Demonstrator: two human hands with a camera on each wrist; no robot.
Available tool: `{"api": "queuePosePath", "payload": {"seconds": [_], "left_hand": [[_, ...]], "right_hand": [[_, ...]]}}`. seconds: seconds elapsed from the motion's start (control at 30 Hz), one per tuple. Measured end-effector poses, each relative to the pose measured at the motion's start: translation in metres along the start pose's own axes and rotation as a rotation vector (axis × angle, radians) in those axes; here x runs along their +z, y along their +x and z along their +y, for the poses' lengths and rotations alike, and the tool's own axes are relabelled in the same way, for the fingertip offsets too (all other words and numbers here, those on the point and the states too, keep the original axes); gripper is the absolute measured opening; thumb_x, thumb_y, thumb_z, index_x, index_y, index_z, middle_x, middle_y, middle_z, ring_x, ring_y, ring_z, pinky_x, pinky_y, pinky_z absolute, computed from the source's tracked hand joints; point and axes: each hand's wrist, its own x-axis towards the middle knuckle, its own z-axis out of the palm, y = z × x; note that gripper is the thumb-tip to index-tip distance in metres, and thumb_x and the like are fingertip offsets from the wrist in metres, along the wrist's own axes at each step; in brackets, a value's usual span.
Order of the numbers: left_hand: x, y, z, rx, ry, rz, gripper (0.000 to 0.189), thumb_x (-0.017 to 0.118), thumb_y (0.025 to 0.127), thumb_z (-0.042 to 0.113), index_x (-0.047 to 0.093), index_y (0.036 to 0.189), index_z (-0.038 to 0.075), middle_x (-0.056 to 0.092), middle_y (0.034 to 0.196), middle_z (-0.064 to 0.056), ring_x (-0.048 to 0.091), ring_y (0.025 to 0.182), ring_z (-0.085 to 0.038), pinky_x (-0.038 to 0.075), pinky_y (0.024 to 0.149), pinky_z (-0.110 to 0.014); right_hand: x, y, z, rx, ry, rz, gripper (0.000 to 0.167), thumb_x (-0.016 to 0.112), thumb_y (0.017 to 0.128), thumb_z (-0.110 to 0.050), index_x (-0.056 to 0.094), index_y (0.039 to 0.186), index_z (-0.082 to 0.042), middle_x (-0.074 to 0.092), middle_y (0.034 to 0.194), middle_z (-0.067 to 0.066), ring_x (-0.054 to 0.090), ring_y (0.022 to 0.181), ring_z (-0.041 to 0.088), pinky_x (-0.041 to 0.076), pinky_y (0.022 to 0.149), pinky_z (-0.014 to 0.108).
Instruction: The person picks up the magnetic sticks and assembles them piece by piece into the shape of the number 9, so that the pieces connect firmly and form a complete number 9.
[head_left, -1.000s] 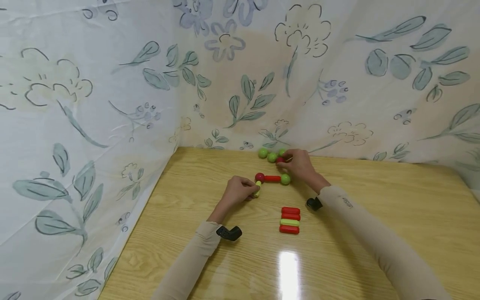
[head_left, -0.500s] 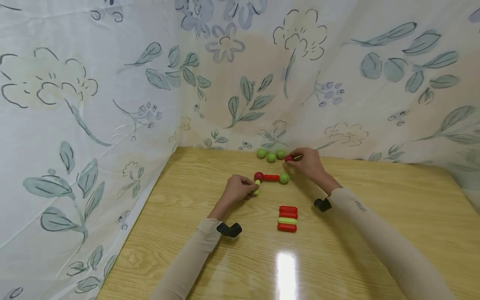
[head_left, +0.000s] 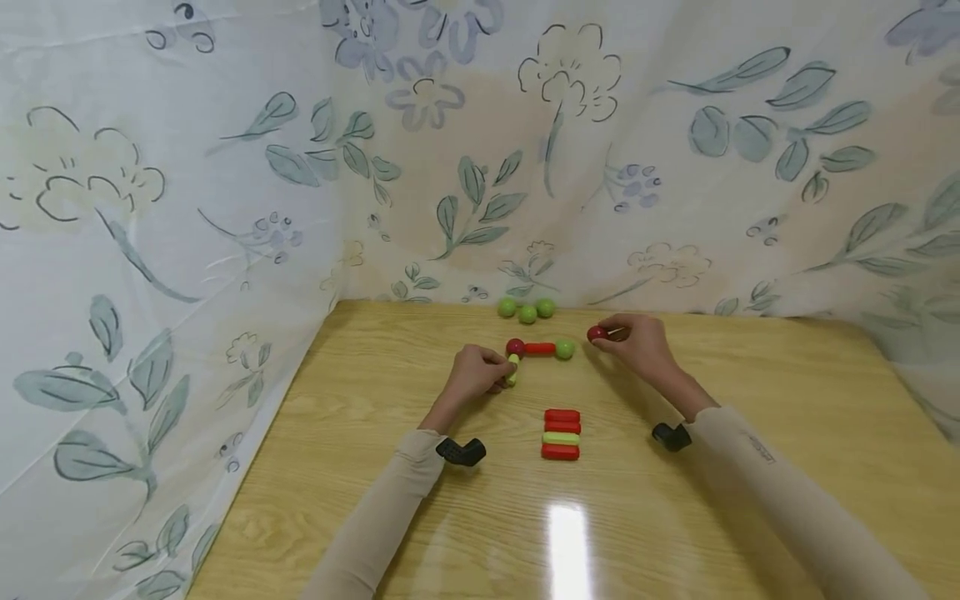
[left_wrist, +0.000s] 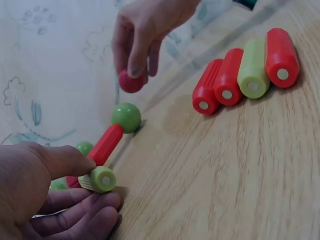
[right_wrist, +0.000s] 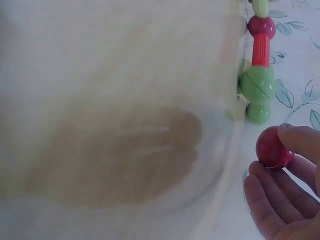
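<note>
My left hand (head_left: pixel 474 372) pinches a light green magnetic rod (left_wrist: pixel 102 179) between thumb and fingers; its near end has a pale round disc. That rod meets a red ball (head_left: pixel 515 347), from which a red rod (head_left: pixel 540 348) runs right to a green ball (head_left: pixel 565 349). Together they form a bent chain on the table. To the right of the chain, my right hand (head_left: pixel 637 343) pinches another red ball (right_wrist: pixel 273 147) at its fingertips. In the left wrist view this ball hangs over the chain's green ball, apart from it.
Several loose green balls (head_left: pixel 528 314) sit at the back of the wooden table (head_left: pixel 360 467), by the flowered cloth (head_left: pixel 480 167). Nearer the front, red rods (head_left: pixel 561 452) and one light green rod (head_left: pixel 561 437) lie side by side in a stack-like row.
My right hand has drawn the red ball away from the green balls at the back, rightward and slightly nearer. My left hand keeps its pinch on the light green rod, almost unmoved.
</note>
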Motion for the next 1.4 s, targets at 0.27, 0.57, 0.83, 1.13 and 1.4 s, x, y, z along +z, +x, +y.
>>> {"api": "queuePosePath", "payload": {"seconds": [0.27, 0.57, 0.83, 1.13, 1.4], "left_hand": [[0.007, 0.007, 0.004, -0.034, -0.037, -0.003, 0.016, 0.077, 0.09, 0.015, 0.077, 0.091, -0.001, 0.071, 0.071, -0.01, 0.07, 0.06, -0.016, 0.057, 0.056, -0.029], [0.023, 0.017, 0.008, -0.053, -0.071, 0.018, 0.015, 0.078, 0.089, 0.016, 0.077, 0.09, 0.001, 0.071, 0.072, -0.008, 0.07, 0.061, -0.016, 0.057, 0.056, -0.029], [0.032, 0.02, 0.016, -0.047, -0.046, 0.033, 0.015, 0.079, 0.088, 0.018, 0.077, 0.087, 0.003, 0.07, 0.069, -0.007, 0.068, 0.06, -0.015, 0.056, 0.054, -0.027], [0.037, 0.02, 0.015, -0.028, -0.068, 0.039, 0.014, 0.078, 0.089, 0.017, 0.078, 0.088, 0.003, 0.071, 0.069, -0.006, 0.069, 0.062, -0.016, 0.056, 0.054, -0.027], [0.041, 0.021, 0.018, -0.01, -0.083, 0.054, 0.015, 0.078, 0.089, 0.017, 0.075, 0.09, 0.002, 0.072, 0.071, -0.006, 0.07, 0.062, -0.016, 0.056, 0.053, -0.028]], "right_hand": [[0.005, -0.027, -0.003, 0.055, 0.043, -0.023, 0.03, 0.084, 0.083, -0.011, 0.075, 0.109, 0.0, 0.074, 0.1, 0.017, 0.073, 0.086, 0.027, 0.056, 0.07, 0.028], [0.028, -0.046, -0.016, 0.017, 0.152, -0.109, 0.027, 0.084, 0.083, -0.013, 0.075, 0.106, -0.002, 0.074, 0.095, 0.009, 0.072, 0.083, 0.021, 0.058, 0.073, 0.031], [0.042, -0.045, -0.033, -0.036, 0.165, -0.193, 0.022, 0.083, 0.083, -0.013, 0.076, 0.102, -0.004, 0.074, 0.091, 0.003, 0.071, 0.08, 0.015, 0.057, 0.072, 0.03], [0.055, -0.039, -0.04, -0.041, 0.144, -0.205, 0.02, 0.085, 0.082, -0.017, 0.076, 0.098, -0.008, 0.074, 0.09, 0.0, 0.07, 0.079, 0.013, 0.057, 0.073, 0.031], [0.06, -0.039, -0.038, -0.045, 0.155, -0.175, 0.02, 0.086, 0.081, -0.015, 0.075, 0.096, -0.006, 0.074, 0.088, 0.002, 0.071, 0.079, 0.014, 0.058, 0.072, 0.031]]}}
